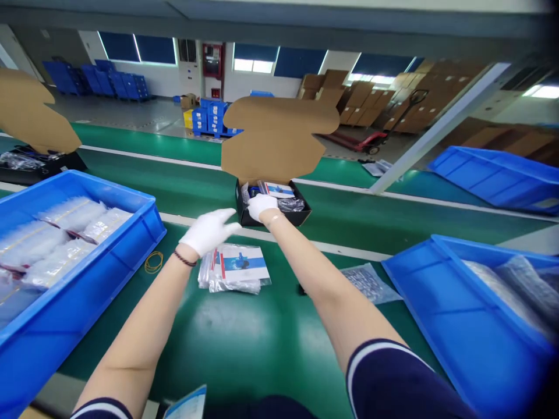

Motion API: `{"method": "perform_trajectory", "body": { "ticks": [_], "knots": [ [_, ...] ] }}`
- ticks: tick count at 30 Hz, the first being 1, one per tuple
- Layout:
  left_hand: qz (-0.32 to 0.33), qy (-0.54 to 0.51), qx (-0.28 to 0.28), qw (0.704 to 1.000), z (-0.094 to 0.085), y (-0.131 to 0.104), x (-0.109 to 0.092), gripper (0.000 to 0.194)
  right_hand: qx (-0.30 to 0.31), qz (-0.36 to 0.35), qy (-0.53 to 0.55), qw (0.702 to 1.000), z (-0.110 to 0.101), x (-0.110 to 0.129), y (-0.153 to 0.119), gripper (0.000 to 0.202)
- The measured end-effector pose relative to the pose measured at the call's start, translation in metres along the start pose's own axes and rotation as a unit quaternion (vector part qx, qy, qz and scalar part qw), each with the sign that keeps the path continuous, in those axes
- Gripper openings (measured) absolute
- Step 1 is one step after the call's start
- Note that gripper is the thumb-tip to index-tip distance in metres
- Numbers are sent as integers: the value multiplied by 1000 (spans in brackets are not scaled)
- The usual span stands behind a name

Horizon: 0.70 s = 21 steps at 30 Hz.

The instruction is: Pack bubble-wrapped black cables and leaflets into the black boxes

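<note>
Our right hand [262, 206] reached into the black box [299, 218], grip hidden; our left hand [208, 231], fingers apart, hovered by bagged leaflets [240, 263] on the tabletop [227, 337]. We judged rim [304, 198] clearance necessary next.

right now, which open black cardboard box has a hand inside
The middle box: the white-gloved right hand reaches into it; none shows at the left one.

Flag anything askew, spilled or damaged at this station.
No spill or damage visible. Two untidy spots: yellow bands lie loose on the green surface beside the left blue bin, and the bagged leaflets are stacked unevenly. The right forearm partly hides a clear bag; can't fully judge that one.
</note>
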<state>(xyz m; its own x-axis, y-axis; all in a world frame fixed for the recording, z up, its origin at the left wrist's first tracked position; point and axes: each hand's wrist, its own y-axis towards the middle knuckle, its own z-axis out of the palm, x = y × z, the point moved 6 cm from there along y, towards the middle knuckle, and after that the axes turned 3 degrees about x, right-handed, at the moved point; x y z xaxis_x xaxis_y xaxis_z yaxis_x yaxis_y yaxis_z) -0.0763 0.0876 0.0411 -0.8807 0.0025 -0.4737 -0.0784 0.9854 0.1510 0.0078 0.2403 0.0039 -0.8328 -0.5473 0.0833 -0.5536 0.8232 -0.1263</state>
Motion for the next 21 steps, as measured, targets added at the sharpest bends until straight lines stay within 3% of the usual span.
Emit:
{"method": "perform_trajectory", "body": {
  "ticks": [3, 6, 8, 11, 13, 15, 18, 21],
  "knots": [
    [-79, -71, -104, 989, -23, -30, 23, 50, 12, -12, 57, 998, 28, -13, -62, 63],
    [-77, -101, -143, 981, -19, -48, 17, 44, 58, 26, 245, 967, 67, -33, -113, 93],
    [-53, -112, -124, 985, -2, -52, 1, 39, 11, 52, 370, 928, 78, -46, -133, 78],
    [-45, -168, -25, 984, 36, -49, -26, 38, -69, 60, 444, 892, 72, -56, -154, 39],
    [-46, -234, 34, 971, 54, -45, -42, 37, -102, 42, 454, 884, 61, -57, -166, 30],
    [-35, -286, 31, 957, 54, -40, -53, 33, -135, 26, 451, 882, 50, -64, -178, 32],
    [-2, -303, -64, 951, 28, -34, -58, 30, -176, 63, 354, 916, 45, -101, -200, 36],
    [-9, -274, -170, 947, -2, -38, -52, 29, -174, 192, 138, 956, 59, -162, -227, 49]
  ]
}}
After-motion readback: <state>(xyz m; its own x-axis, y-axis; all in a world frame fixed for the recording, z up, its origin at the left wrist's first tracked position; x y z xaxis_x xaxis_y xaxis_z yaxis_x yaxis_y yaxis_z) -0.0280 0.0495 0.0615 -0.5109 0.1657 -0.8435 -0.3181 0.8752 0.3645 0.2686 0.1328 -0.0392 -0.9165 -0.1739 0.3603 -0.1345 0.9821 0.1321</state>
